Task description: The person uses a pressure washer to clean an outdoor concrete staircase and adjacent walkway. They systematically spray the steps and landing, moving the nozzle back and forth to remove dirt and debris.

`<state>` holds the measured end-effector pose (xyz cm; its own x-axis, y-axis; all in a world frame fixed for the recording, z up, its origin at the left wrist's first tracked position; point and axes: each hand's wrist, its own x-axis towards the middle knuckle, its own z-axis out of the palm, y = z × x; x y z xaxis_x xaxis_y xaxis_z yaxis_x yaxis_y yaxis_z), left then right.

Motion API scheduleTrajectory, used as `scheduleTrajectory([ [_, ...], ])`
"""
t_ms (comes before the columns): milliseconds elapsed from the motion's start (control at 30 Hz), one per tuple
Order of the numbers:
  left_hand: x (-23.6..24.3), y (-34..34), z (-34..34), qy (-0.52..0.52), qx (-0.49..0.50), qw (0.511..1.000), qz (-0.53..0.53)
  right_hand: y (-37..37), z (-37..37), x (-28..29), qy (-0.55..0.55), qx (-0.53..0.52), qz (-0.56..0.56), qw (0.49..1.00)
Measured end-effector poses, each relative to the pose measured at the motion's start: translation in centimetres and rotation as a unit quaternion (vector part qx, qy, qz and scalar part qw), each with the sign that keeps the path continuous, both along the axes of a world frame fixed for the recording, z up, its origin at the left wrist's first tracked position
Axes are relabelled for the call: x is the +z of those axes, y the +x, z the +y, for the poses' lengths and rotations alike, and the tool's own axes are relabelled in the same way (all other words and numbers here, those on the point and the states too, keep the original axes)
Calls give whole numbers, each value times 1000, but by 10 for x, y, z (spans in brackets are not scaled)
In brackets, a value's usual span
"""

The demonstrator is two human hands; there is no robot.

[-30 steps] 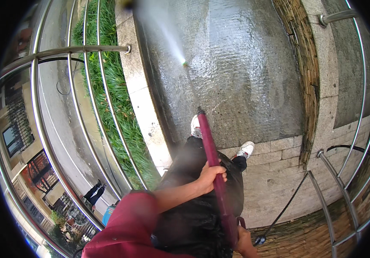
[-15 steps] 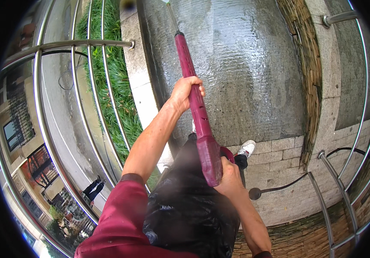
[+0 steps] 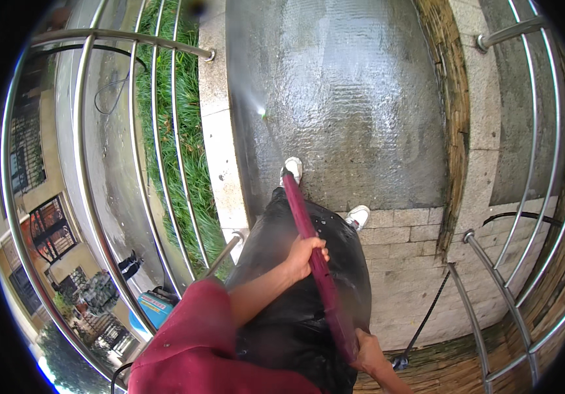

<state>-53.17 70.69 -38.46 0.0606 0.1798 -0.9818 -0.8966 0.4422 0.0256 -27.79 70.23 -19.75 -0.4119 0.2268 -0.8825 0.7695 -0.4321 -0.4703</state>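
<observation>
I hold a long maroon pressure washer gun (image 3: pixel 328 290) slanting across the front of my body. My left hand (image 3: pixel 306 255) is wrapped round the middle of its barrel. At the rear end, my right hand (image 3: pixel 369 352) closes on the grip, which is partly hidden behind the gun body. A thin lance leads to a small green nozzle (image 3: pixel 263 113), and a whitish water spray leaves it toward the upper left. Below the nozzle lies wet, shiny grey paving (image 3: pixel 361 118). A black apron or sheet (image 3: pixel 282 289) covers my legs, and two white shoes (image 3: pixel 358 217) show past it.
Metal railings (image 3: pixel 82 171) stand left, with grass (image 3: pixel 174 138) beyond the stone kerb (image 3: pixel 220 151). More railings (image 3: pixel 512 302) rise at right. A black hose (image 3: pixel 430 305) trails over pale stone blocks (image 3: pixel 400 253). A blue machine (image 3: pixel 154 308) sits beyond the left rails.
Both hands have drawn the washer gun back toward my body, so its nozzle sits much nearer my feet. My view has shifted, and the blue machine now shows at lower left.
</observation>
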Motion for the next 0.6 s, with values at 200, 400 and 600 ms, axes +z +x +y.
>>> scheduleTrajectory([
  [200, 16, 20, -21, -29, 29, 999, -31, 21, 18, 31, 21, 77, 9, 997],
  [400, -20, -61, 32, 63, -48, 995, 66, -53, 37, -11, 86, 56, 47, 994],
  [600, -36, -139, 87, 83, 27, 995, 52, -124, 52, -40, 168, 25, 51, 984],
])
